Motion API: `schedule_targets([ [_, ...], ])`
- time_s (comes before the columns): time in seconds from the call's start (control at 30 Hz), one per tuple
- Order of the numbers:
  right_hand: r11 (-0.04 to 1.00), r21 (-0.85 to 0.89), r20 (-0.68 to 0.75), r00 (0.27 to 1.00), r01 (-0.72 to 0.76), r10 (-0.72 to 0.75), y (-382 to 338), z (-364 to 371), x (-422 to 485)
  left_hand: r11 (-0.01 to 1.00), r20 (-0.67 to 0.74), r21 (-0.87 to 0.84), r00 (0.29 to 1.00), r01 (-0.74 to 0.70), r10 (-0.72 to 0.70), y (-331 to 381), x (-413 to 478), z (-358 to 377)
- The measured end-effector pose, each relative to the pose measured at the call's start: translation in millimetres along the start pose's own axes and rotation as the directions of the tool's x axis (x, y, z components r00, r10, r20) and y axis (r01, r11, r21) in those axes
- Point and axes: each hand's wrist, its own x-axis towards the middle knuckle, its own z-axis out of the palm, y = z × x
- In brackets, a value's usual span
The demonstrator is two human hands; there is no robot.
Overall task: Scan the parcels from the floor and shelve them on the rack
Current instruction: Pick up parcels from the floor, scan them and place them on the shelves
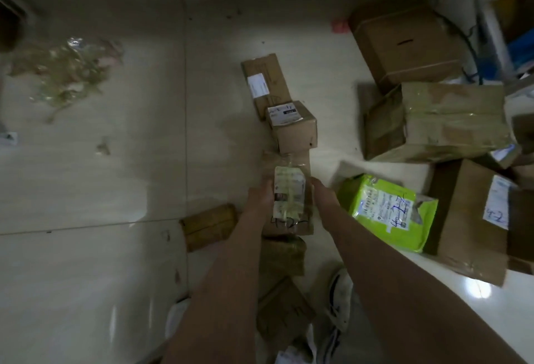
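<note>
Parcel (289,197) between left hand (260,199), right hand (321,193) (seemingly gripped).

green bag (387,213), lower right: blue handwriting on its label, starting "4-2", rest unclear
brown box (474,219), right edge: "4-2" on its white label
centre parcel (289,199): dark scrawl, starting "4-2"

Over the tiled floor (115,161), the left hand (261,196) and right hand (323,193) hold a small labelled parcel (290,199) by its sides, near a green mailer (384,213) and a small cardboard box (291,126).
</note>
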Motion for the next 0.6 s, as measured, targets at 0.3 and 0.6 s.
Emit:
schedule_targets([
  [0.3, 0.997, 0.064, -0.008, 0.999, -0.051, 0.052, 34, -16, -1, 0.999, 0.082, -0.052, 0.997, 0.014, -0.009, -39, 10, 28],
  [0.6, 0.96, 0.277, -0.132, 0.991, 0.032, 0.005, 12, -91, -143, 0.998, 0.087, 0.01, 0.994, 0.063, -0.064, 15, -169, 18],
])
